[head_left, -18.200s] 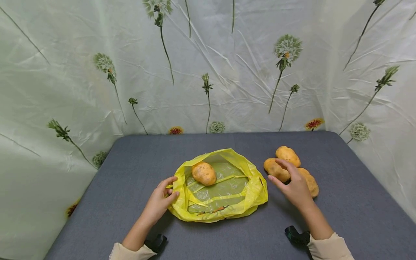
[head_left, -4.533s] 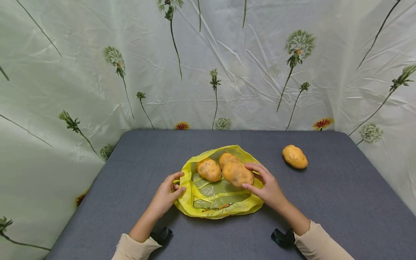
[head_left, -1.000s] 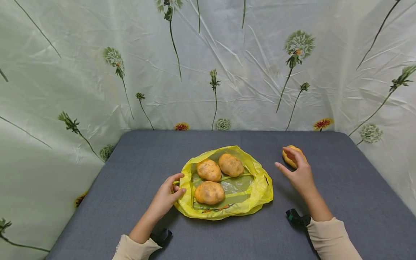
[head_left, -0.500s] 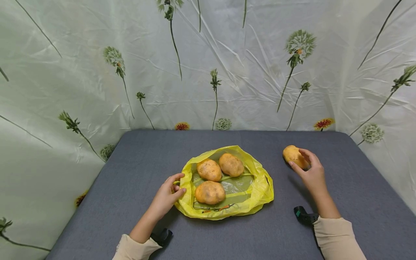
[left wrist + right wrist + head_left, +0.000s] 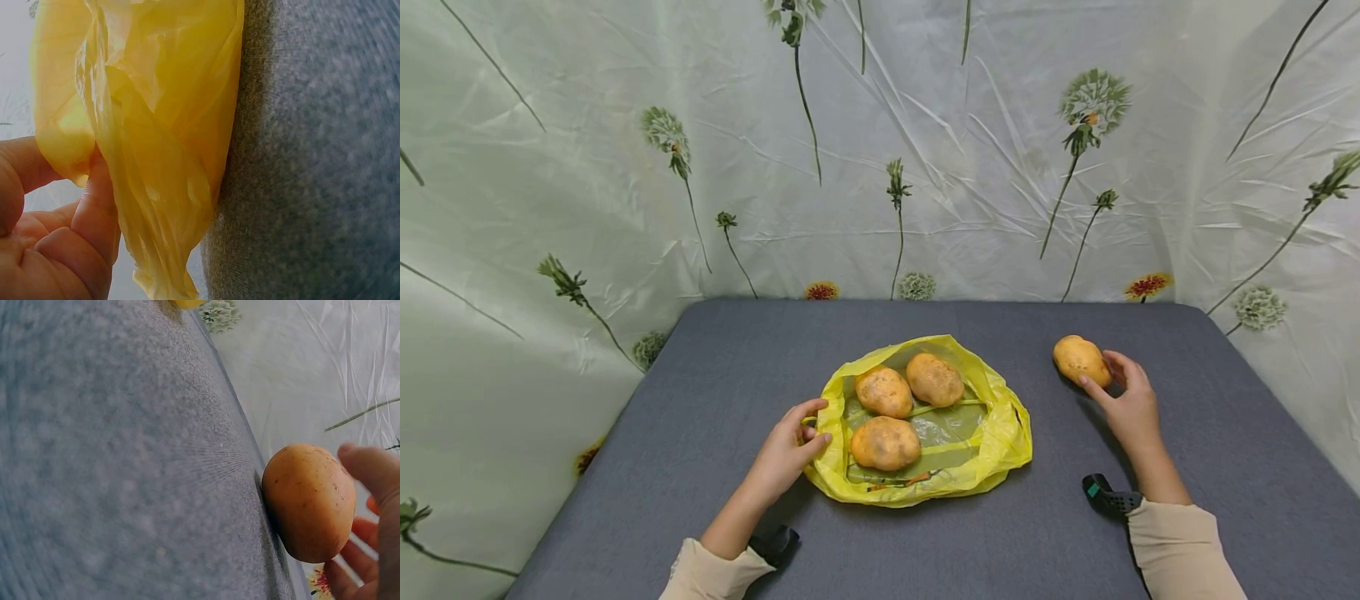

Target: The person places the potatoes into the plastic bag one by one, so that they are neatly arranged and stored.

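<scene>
A yellow plastic bag (image 5: 1007, 433) lies with its mouth spread wide on the grey table. Inside it are a potato (image 5: 883, 392) at the back left, another potato (image 5: 936, 380) beside it, and a third potato (image 5: 885, 443) nearer the front. My left hand (image 5: 786, 454) pinches the bag's left rim; the left wrist view shows fingers on either side of the yellow film (image 5: 169, 144). At the back right, a single potato (image 5: 1078, 358) rests on the table. My right hand (image 5: 1131, 408) is at its right end, thumb and fingers spread around it, the thumb tip (image 5: 350, 453) right beside its skin.
Grey cloth covers the table (image 5: 925, 550), whose far edge meets a pale curtain (image 5: 970, 167) printed with dandelions. A black strap device (image 5: 775, 546) sits on the left wrist, another black device (image 5: 1108, 496) on the right.
Since the earliest frame, two more potatoes have come into the bag. Over the last second my right hand has shifted right, from over the lone potato to its right end. The left hand stays put.
</scene>
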`<state>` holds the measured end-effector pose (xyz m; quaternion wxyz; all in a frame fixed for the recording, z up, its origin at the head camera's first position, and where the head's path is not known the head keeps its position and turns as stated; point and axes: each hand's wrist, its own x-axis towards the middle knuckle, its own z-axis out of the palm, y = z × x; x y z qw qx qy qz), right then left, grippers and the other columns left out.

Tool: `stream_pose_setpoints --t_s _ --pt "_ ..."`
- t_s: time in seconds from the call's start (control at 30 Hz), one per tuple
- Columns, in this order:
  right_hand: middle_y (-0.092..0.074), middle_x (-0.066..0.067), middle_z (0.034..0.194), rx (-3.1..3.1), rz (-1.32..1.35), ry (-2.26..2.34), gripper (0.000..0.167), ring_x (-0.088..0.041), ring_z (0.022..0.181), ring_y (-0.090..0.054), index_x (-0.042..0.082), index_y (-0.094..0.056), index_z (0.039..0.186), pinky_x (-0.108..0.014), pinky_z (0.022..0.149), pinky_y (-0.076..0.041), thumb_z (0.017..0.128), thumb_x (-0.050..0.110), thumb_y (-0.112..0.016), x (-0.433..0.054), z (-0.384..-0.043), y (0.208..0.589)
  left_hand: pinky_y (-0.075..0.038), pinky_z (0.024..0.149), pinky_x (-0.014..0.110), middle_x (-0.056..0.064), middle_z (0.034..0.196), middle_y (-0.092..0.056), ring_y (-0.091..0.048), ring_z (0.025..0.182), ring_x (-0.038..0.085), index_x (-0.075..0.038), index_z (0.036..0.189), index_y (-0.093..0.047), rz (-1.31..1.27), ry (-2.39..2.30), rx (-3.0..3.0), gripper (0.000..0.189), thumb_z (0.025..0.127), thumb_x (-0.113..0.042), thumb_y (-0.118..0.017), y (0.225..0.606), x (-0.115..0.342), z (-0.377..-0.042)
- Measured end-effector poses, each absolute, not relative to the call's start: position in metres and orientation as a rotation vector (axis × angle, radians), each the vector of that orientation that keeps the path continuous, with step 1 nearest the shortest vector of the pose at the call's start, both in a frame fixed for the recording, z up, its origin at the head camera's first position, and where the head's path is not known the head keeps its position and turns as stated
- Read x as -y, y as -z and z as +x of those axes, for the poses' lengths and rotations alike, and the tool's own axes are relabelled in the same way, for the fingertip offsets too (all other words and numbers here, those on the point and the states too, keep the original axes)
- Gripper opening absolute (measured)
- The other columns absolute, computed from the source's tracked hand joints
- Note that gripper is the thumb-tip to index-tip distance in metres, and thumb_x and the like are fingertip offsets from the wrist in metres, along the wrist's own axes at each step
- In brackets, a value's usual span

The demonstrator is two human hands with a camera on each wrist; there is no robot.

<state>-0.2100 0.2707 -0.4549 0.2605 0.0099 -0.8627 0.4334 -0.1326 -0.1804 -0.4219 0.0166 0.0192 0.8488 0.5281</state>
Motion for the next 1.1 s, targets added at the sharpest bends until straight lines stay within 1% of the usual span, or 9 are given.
stream_pose_setpoints --t_s 0.17,0.2,0.27,0.33,0.43,0.67,0.83,1.0,1.1 --pt "-0.043 -0.025 0.116 2.415 0.001 -1.176 0.052 -0.039 0.105 -0.045 -0.009 -0.043 0.123 -0.045 0.086 -0.037 0.081 0.009 -0.067 -0.272 -0.209 0.457 -0.035 0.05 0.022 0.009 0.091 -0.044 -0.042 0.071 0.016 -0.002 0.123 -0.049 0.036 -1.633 -2.642 0.044 0.082 -0.002 -0.064 0.415 0.177 -0.13" --pt "-0.043 -0.025 0.116 2.425 -0.007 -1.179 0.052 -0.039 0.106 -0.044 -0.009 -0.042 0.123 -0.045 0.086 -0.037 0.081 0.01 -0.066 -0.272 -0.209 0.458 -0.035 0.05 0.022 0.01 0.09 -0.044 -0.042 0.071 0.017 -0.001 0.123 -0.049 0.038 -1.632 -2.642 0.044 0.082 0.0 -0.063 0.411 0.176 -0.129" --pt "-0.042 -0.025 0.116 2.439 -0.022 -1.193 0.053 -0.039 0.106 -0.045 -0.009 -0.041 0.124 -0.038 0.086 -0.038 0.082 0.011 -0.066 -0.272 -0.21 0.459 -0.035 0.05 0.022 0.011 0.09 -0.044 -0.041 0.07 0.017 0.002 0.122 -0.049 0.056 -1.639 -2.639 0.042 0.082 0.001 -0.062 0.4 0.172 -0.124" --pt "-0.042 -0.025 0.116 2.439 -0.029 -1.212 0.054 -0.039 0.106 -0.045 -0.01 -0.04 0.124 -0.025 0.086 -0.038 0.082 0.011 -0.066 -0.273 -0.21 0.46 -0.035 0.05 0.021 0.013 0.089 -0.043 -0.041 0.07 0.017 0.004 0.122 -0.048 0.059 -1.639 -2.636 0.041 0.082 0.003 -0.06 0.388 0.169 -0.119" --pt "-0.041 -0.026 0.117 2.43 -0.035 -1.25 0.054 -0.04 0.107 -0.044 -0.011 -0.039 0.124 -0.008 0.078 -0.032 0.082 0.009 -0.066 -0.273 -0.21 0.46 -0.035 0.05 0.021 0.014 0.089 -0.044 -0.041 0.069 0.017 0.005 0.122 -0.048 0.061 -1.633 -2.633 0.041 0.083 0.004 -0.06 0.383 0.167 -0.116" --pt "-0.039 -0.025 0.121 2.439 -0.052 -1.309 0.056 -0.041 0.109 -0.043 -0.011 -0.035 0.127 -0.004 0.076 -0.032 0.083 0.01 -0.064 -0.274 -0.211 0.461 -0.035 0.05 0.021 0.014 0.09 -0.043 -0.041 0.069 0.017 0.006 0.122 -0.047 0.057 -1.636 -2.621 0.042 0.083 0.004 -0.059 0.389 0.169 -0.119" --pt "-0.04 -0.025 0.122 2.443 -0.063 -1.307 0.057 -0.04 0.11 -0.043 -0.01 -0.036 0.127 -0.006 0.079 -0.034 0.083 0.011 -0.065 -0.274 -0.211 0.46 -0.036 0.049 0.022 0.011 0.091 -0.044 -0.042 0.07 0.017 0.002 0.124 -0.047 0.058 -1.651 -2.619 0.044 0.083 0.0 -0.062 0.411 0.176 -0.128" --pt "-0.04 -0.025 0.123 2.433 -0.087 -1.308 0.058 -0.038 0.114 -0.042 -0.008 -0.036 0.128 -0.022 0.089 -0.037 0.083 0.013 -0.065 -0.272 -0.21 0.457 -0.037 0.05 0.023 0.009 0.091 -0.043 -0.043 0.07 0.017 -0.003 0.124 -0.048 0.073 -1.646 -2.622 0.044 0.083 -0.003 -0.063 0.424 0.181 -0.133" --pt "-0.04 -0.025 0.123 2.422 -0.097 -1.311 0.058 -0.038 0.115 -0.041 -0.007 -0.037 0.129 -0.027 0.091 -0.037 0.083 0.014 -0.065 -0.27 -0.21 0.455 -0.038 0.05 0.023 0.008 0.091 -0.043 -0.043 0.07 0.017 -0.006 0.124 -0.049 0.069 -1.644 -2.622 0.044 0.083 -0.004 -0.063 0.425 0.182 -0.133"
